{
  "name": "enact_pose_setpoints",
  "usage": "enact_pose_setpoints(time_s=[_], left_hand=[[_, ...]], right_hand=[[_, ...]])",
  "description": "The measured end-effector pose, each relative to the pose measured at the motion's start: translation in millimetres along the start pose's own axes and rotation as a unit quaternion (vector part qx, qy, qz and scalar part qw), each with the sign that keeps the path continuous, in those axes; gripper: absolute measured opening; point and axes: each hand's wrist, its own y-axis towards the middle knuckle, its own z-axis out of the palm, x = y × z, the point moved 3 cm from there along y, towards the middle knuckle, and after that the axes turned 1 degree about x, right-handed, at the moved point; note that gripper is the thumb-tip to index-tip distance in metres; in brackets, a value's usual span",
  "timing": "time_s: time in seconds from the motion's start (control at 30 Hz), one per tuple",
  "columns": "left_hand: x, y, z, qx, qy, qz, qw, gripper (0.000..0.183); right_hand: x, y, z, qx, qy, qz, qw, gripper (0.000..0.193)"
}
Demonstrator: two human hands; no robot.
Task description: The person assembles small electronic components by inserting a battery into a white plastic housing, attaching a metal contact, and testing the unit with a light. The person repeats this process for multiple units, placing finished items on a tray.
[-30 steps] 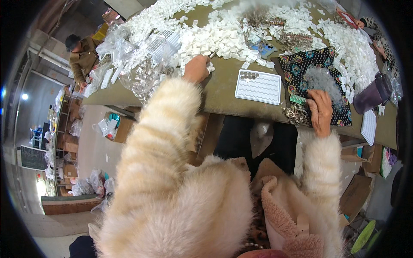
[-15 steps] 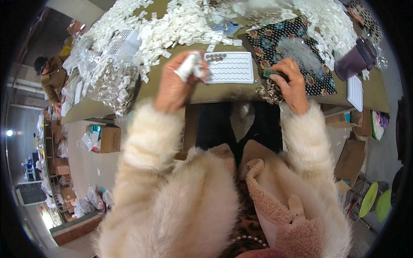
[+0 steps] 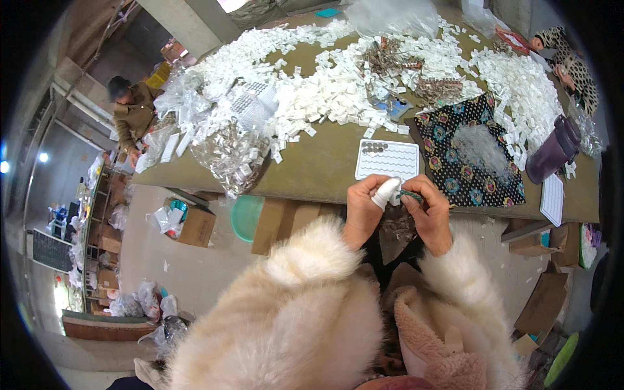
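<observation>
My left hand (image 3: 363,213) is closed in a pinch, with a white wrapping (image 3: 387,192) on one digit. Its tips meet those of my right hand (image 3: 431,213) at the table's near edge; anything small between them is too hidden to name. Pinched in my right hand is a thin green strip (image 3: 410,194). Just beyond both hands lies a white rectangular tray (image 3: 402,170) with wavy rows. Several small round greyish pieces (image 3: 374,148) sit at the tray's far left.
Small white plastic pieces (image 3: 338,91) are heaped across the table (image 3: 305,166). A patterned black cloth (image 3: 448,172) bears clear bits (image 3: 482,151). A purple bottle (image 3: 553,151) and another white tray (image 3: 552,200) stand right. At left are a bag of metal parts (image 3: 232,156) and a person (image 3: 133,110).
My left hand has come from the tray's left edge down and right to my right hand. The head view has shifted, showing more of the table's far side.
</observation>
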Motion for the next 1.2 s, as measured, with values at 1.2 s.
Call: enact_pose_setpoints(time_s=[1.2], left_hand=[[6.9, -10.2, -15.5, 0.053, -0.026, -0.176, 0.983, 0.011]], right_hand=[[-6.7, -20.8, 25.0, 0.022, -0.292, -0.080, 0.953, 0.020]])
